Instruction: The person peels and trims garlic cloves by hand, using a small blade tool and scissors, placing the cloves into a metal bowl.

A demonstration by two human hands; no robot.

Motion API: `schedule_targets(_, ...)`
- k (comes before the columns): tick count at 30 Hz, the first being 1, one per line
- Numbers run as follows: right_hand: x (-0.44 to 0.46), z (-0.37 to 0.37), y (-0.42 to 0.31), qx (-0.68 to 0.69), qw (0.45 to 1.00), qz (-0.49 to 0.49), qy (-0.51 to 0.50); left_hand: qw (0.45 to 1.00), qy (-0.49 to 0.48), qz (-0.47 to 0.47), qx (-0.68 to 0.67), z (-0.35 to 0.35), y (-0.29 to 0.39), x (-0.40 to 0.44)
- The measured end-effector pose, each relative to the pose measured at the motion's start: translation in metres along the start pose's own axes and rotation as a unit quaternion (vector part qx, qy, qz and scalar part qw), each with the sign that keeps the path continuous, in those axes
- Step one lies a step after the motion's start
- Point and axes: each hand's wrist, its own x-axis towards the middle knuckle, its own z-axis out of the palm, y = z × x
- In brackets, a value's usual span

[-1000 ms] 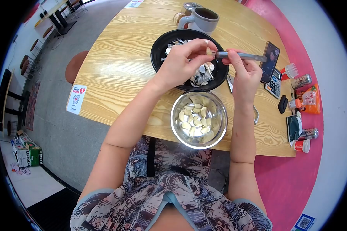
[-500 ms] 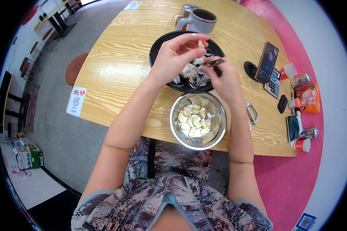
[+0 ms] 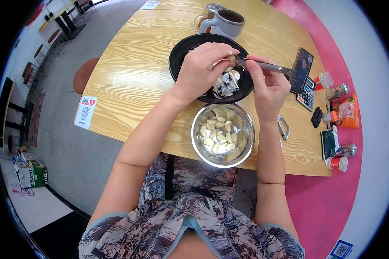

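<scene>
Over the black plate, my left hand is closed, pinching a garlic clove that its fingers partly hide. My right hand grips a small metal knife. The knife's tip end touches or nearly touches the clove, and its other end points right. Papery garlic skins lie on the plate below both hands. Nearer my body, a shiny steel bowl holds several peeled garlic cloves.
A grey mug and a glass jar stand behind the plate. To the right are a propped phone, a calculator, a metal peeler-like tool, cups, jars and an orange packet. A stool is at left.
My right hand has risen and turned, bringing the knife up from the skins to the clove. My left hand has lowered slightly, its fingers closing more around the clove.
</scene>
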Motion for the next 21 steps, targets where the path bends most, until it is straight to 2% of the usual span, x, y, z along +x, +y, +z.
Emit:
schedule_targets(2,0.001,-0.001,0.002,0.014,1.000,0.012,0.000,1.000,-0.010,0.021,0.019,0.000,-0.001,0.000)
schedule_targets(5,0.002,-0.003,0.004,0.007,1.000,0.011,0.013,1.000,-0.008,-0.008,-0.025,0.001,0.001,-0.001)
schedule_targets(7,0.004,-0.005,0.006,0.000,0.999,0.019,0.040,0.992,-0.021,-0.083,-0.090,-0.002,0.005,0.000)
schedule_targets(11,0.008,-0.012,0.013,-0.032,0.997,0.014,0.063,0.971,-0.026,-0.151,-0.184,-0.003,0.004,0.001)
schedule_targets(13,0.009,-0.014,0.017,-0.070,0.995,0.019,0.061,0.940,-0.029,-0.216,-0.262,-0.005,0.005,0.002)
schedule_targets(14,0.008,-0.013,0.018,-0.070,0.995,0.018,0.062,0.940,-0.030,-0.216,-0.262,-0.006,0.005,0.002)
schedule_targets(17,0.004,-0.011,0.027,-0.255,0.963,-0.018,-0.087,0.931,-0.024,-0.217,-0.292,-0.005,0.005,0.004)
schedule_targets(18,0.004,-0.011,0.026,-0.255,0.963,-0.018,-0.086,0.920,-0.011,-0.221,-0.322,-0.005,0.006,0.005)
schedule_targets(20,0.001,-0.012,0.024,-0.376,0.894,-0.034,-0.240,0.908,0.002,-0.227,-0.352,-0.004,0.007,0.004)
schedule_targets(21,0.001,-0.010,0.022,-0.354,0.907,-0.034,-0.225,0.916,-0.001,-0.224,-0.334,-0.004,0.007,0.004)
